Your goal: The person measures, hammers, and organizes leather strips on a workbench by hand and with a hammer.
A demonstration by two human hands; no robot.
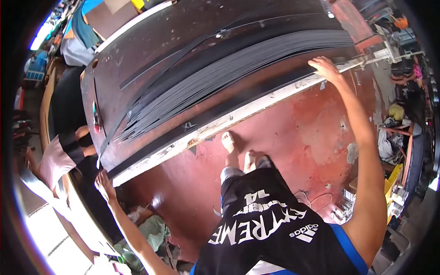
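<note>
Along the front edge of the dark table (pixel 151 41) lies a long black strip (pixel 215 110). My left hand (pixel 105 185) is at the strip's left end, by the table's near left corner, its fingers apparently closed round the end. Far to the right, my right hand (pixel 324 68) rests on the strip near its other end, fingers bent over it; what is under them is partly hidden. Behind the strip, a wide bundle of thin dark strips (pixel 238 68) lies lengthwise on the table.
A red-handled tool (pixel 96 120) lies near the table's left edge. Another person (pixel 57 160) is at the left. A metal bar fixture (pixel 382 54) stands at the right end. Cluttered shelves (pixel 398 130) line the right. Cloth (pixel 153 233) lies low at the left.
</note>
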